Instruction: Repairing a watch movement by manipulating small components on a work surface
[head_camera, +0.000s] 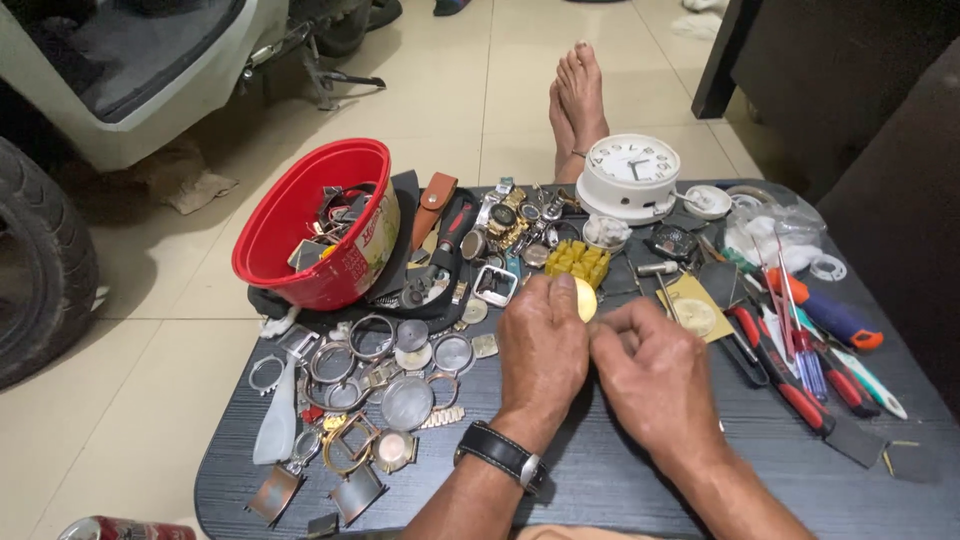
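On the dark wood-grained tabletop (640, 480), both hands met at centre. The left hand (541, 350), with a black strap on its wrist, pinched a small round pale-yellow disc (586, 298) between curled fingers; the right hand (650, 375) closed its fingers beside it. A glossy red plastic bowl (300, 225) sat at ten o'clock, a round white clock (632, 172) at one.

beige tiled floor (440, 110), a low black table (640, 480), dark furniture (840, 70) at right.
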